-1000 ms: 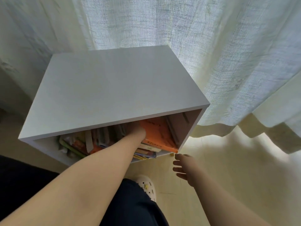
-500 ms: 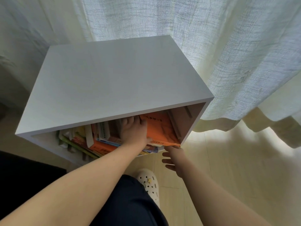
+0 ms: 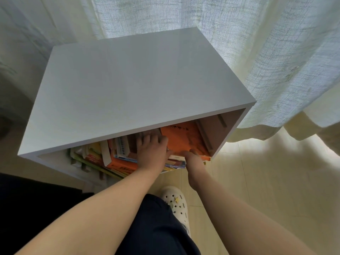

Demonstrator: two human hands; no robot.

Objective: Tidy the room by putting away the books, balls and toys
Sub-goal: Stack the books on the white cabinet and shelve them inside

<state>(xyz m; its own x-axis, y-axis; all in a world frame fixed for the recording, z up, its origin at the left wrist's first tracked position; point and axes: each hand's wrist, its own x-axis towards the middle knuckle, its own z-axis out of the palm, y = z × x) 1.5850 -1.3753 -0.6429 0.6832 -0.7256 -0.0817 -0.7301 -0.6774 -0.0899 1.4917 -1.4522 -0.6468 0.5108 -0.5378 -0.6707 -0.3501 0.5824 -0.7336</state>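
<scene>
Pale curtain fills the top and right of the frame. White shelf unit stands in front of it at centre, open face toward the lower edge.

Stack of books lies flat inside the opening, at centre-left just under the unit's top board. Spines are uneven and some stick out past the shelf edge.

Orange book lies tilted on the right of the stack, its near corner overhanging. Judged a thin softcover: light, bendy, slick cover. Best taken at the near edge or pushed flat from the cover.

Left hand: fingers nearly straight, pressing down on the stack beside the orange book's left edge; grip open, holding nothing.

Right hand: at the book's near corner, fingers on the cover, thumb hidden. Cannot tell if the grip pinches or only pushes.
</scene>
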